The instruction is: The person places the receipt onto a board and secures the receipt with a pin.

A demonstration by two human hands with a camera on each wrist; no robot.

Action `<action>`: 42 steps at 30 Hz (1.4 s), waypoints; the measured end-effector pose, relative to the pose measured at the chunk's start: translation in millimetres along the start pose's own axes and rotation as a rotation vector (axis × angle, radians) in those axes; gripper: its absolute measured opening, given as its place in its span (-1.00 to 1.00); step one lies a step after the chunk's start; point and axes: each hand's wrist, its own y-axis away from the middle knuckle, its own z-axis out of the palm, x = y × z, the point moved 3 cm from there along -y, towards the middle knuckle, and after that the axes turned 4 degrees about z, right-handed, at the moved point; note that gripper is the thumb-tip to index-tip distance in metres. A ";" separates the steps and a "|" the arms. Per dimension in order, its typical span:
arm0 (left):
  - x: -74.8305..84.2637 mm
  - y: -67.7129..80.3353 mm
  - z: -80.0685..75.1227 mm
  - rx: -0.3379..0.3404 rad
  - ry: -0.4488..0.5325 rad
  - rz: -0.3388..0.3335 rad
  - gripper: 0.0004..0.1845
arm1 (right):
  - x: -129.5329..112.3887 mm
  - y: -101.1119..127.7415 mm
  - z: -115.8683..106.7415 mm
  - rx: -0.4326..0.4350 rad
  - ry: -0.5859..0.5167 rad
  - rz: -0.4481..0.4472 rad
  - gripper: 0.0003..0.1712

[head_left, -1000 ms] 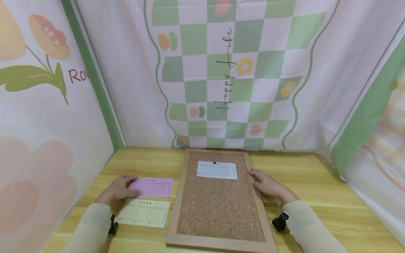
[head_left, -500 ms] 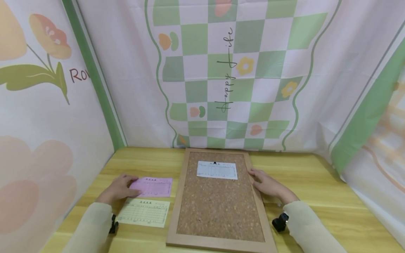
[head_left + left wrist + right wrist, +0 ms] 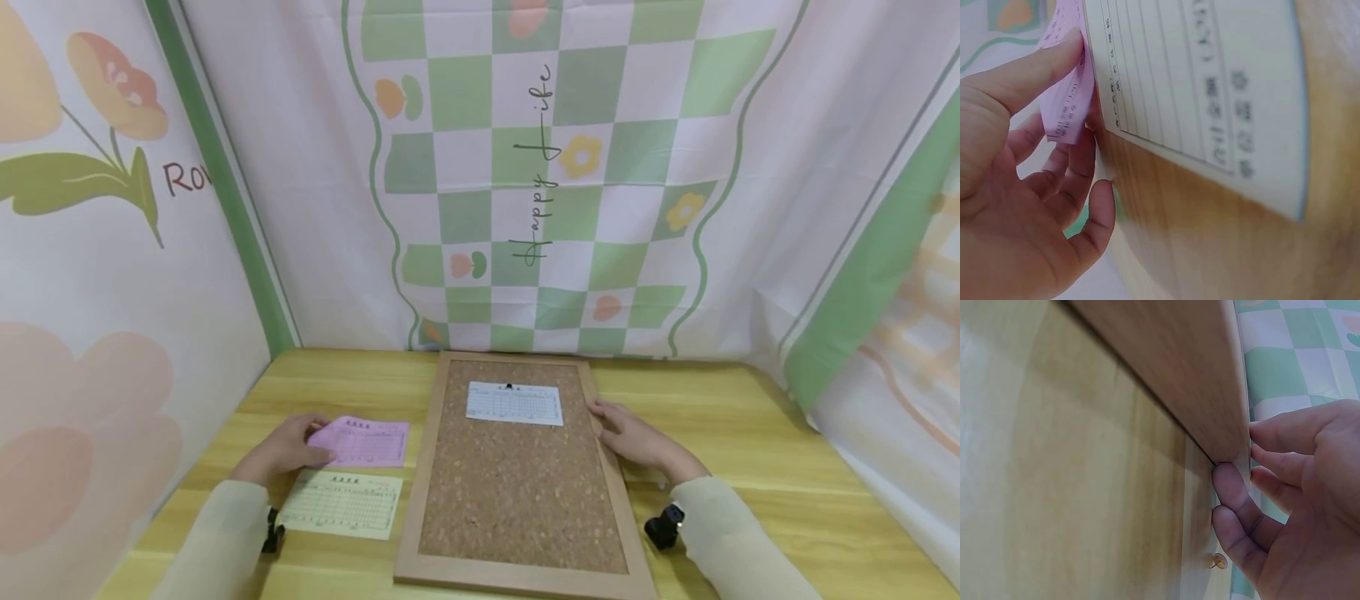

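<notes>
My left hand [image 3: 281,450] pinches the left edge of a pink printed form [image 3: 367,443], thumb on top and fingers beneath. That edge is lifted and bent in the left wrist view, where the thumb [image 3: 1041,69] lies across it. Just in front lies a yellow printed form [image 3: 341,505], flat on the table. My right hand [image 3: 633,435] rests its fingers on the right frame of a cork board [image 3: 525,492]; some fingertips [image 3: 1230,484] touch the frame's side near the tabletop. A pale blue form [image 3: 513,404] is on the board's upper part, a black pin [image 3: 509,386] at its top edge.
A brass thumbtack [image 3: 1219,561] lies on the wooden table [image 3: 742,467] beside the right hand. A checkered curtain [image 3: 517,208] hangs behind the board, right at the table's back edge. Both wrists wear small black cameras.
My left hand has raised the pink form's left edge slightly, and its upper left corner bends up more. The right hand and the cork board have stayed in place.
</notes>
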 end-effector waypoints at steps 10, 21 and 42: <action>-1.4 1.2 0.7 -0.004 0.043 -0.054 -0.20 | 1.5 -0.3 -0.4 0.002 -0.006 -0.005 -0.41; 2.7 1.8 -1.4 0.006 0.004 -0.007 -0.27 | 5.6 1.2 0.0 0.003 -0.016 -0.017 -0.42; 1.9 2.3 -7.3 0.090 0.113 -0.094 -0.45 | 3.1 0.4 -0.9 -0.007 -0.037 -0.008 -0.41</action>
